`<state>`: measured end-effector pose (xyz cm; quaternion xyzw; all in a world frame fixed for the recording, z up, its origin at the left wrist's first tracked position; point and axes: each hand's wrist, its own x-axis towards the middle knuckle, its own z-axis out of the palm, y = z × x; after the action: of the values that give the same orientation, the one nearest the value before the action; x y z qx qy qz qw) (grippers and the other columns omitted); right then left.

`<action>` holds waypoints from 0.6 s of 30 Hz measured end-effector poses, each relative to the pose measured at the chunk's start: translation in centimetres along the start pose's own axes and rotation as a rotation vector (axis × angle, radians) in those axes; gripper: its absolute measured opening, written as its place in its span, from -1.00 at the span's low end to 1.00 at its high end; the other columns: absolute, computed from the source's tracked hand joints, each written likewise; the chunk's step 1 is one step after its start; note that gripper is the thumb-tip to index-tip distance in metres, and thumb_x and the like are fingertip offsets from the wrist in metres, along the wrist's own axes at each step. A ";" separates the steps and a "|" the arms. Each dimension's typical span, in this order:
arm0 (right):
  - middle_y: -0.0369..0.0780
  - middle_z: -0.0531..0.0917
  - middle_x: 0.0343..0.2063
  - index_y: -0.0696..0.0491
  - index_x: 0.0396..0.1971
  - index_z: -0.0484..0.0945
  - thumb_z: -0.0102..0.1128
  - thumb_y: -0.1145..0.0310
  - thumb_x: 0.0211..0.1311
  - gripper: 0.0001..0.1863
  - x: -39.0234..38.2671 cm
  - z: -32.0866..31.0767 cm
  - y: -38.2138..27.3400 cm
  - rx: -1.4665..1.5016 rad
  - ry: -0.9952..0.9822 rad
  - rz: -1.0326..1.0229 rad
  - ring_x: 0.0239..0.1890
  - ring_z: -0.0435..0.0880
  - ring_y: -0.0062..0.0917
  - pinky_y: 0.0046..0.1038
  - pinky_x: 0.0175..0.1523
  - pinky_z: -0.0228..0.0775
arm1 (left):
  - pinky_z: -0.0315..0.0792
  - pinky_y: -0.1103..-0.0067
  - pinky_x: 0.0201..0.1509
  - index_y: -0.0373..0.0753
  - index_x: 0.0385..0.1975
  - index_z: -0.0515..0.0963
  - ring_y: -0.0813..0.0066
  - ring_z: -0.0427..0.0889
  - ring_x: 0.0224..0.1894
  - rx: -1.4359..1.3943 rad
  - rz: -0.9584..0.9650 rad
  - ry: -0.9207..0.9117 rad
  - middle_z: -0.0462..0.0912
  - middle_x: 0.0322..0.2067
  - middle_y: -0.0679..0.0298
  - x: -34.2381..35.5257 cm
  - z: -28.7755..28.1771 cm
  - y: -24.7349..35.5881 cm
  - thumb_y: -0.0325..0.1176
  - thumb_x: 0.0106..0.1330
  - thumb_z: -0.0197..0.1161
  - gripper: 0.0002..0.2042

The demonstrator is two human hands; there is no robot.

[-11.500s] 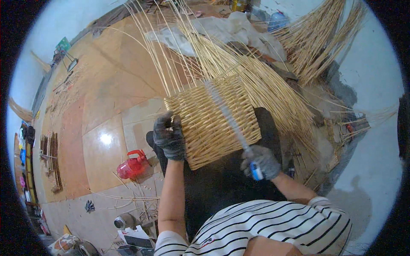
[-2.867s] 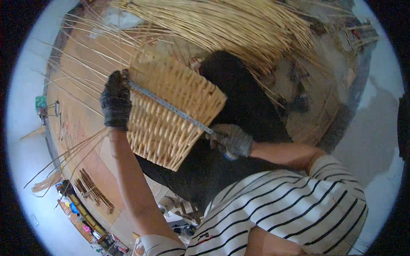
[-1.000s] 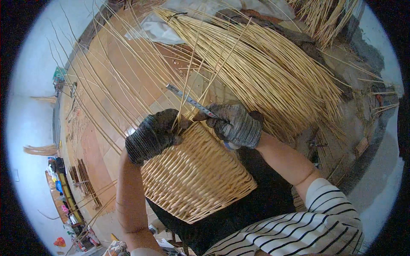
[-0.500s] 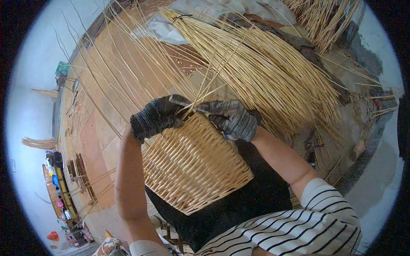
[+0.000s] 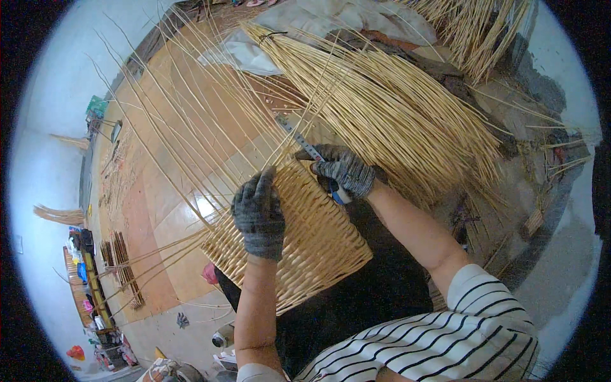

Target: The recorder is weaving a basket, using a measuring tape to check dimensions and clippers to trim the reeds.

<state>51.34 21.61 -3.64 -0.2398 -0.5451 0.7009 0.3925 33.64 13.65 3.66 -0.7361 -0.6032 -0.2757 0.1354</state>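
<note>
In the head view, a pale woven willow panel (image 5: 318,239) rests tilted on my dark-clad lap, long loose rods fanning from its upper edges. My gloved left hand (image 5: 258,213) lies over the panel's upper-left edge, fingers extended upward beside the rods. Near the top corner, my gloved right hand (image 5: 344,172) is closed on a blue-cased tape measure (image 5: 341,195); its metal blade (image 5: 299,140) runs up-left among the rods, whose crossing partly hides it.
A large bundle of pale rods (image 5: 401,114) lies beyond the panel on whitish sheeting (image 5: 363,19), more rods upper right. On the left, dark sticks (image 5: 124,267) lie on the floor and cluttered items (image 5: 86,286) line the wall. A metal container (image 5: 221,337) stands beside me.
Since half a second ago, my left hand has moved down and right, turning fingers-upward and opening. More of the tape blade shows. Over the earlier frames, the panel has been turned corner-upward.
</note>
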 end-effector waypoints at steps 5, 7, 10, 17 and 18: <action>-0.36 0.59 -0.39 0.01 -0.11 0.50 0.08 0.35 0.09 -0.68 -0.3 1.4 -1.2 -0.083 0.051 -0.067 -0.46 0.44 -0.70 -0.61 -0.34 0.31 | 0.40 0.38 -0.24 0.04 -0.28 0.53 0.24 0.53 -0.33 0.023 -0.065 -0.196 0.59 -0.43 0.28 1.6 -0.1 -1.4 -0.27 0.15 0.07 -0.83; -0.37 0.57 -0.45 0.05 -0.13 0.50 0.10 0.38 0.09 -0.70 0.0 0.9 0.0 -0.055 0.089 -0.046 -0.56 0.40 -0.74 -0.65 -0.44 0.27 | 0.38 0.37 -0.22 -0.01 -0.32 0.54 0.21 0.52 -0.33 0.026 -0.062 -0.234 0.59 -0.44 0.26 2.0 -0.1 -1.2 -0.28 0.12 0.09 -0.84; -0.38 0.54 -0.52 0.08 -0.16 0.50 0.10 0.41 0.10 -0.73 -0.4 0.9 -1.3 0.008 0.077 -0.040 -0.66 0.36 -0.77 -0.70 -0.54 0.22 | 0.39 0.37 -0.26 -0.05 -0.34 0.54 0.24 0.53 -0.37 0.084 0.009 -0.160 0.58 -0.48 0.27 1.6 0.8 -1.0 -0.28 0.11 0.09 -0.85; -0.34 0.51 -0.53 0.02 -0.39 0.51 -0.05 0.17 0.20 -0.75 -2.8 -0.1 -3.3 0.223 0.577 -0.104 -0.62 0.36 -0.72 -0.61 -0.52 0.26 | 0.36 0.52 -0.62 -0.14 -0.58 0.55 0.47 0.47 -0.61 0.202 -0.087 -0.197 0.50 -0.67 0.32 -0.3 6.2 -5.0 -0.29 0.10 0.01 -0.82; -0.30 0.52 -0.53 0.04 -0.37 0.50 -0.01 0.20 0.19 -0.77 -3.1 -0.6 -3.7 0.356 0.754 -0.311 -0.64 0.39 -0.73 -0.64 -0.53 0.27 | 0.36 0.53 -0.61 -0.14 -0.60 0.55 0.45 0.48 -0.60 0.375 -0.189 -0.329 0.51 -0.67 0.28 -0.3 6.0 -5.5 -0.28 0.11 -0.02 -0.79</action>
<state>54.61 19.80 -0.52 -0.3227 -0.2643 0.5799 0.6998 29.75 17.94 -2.09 -0.6734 -0.7237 -0.0471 0.1434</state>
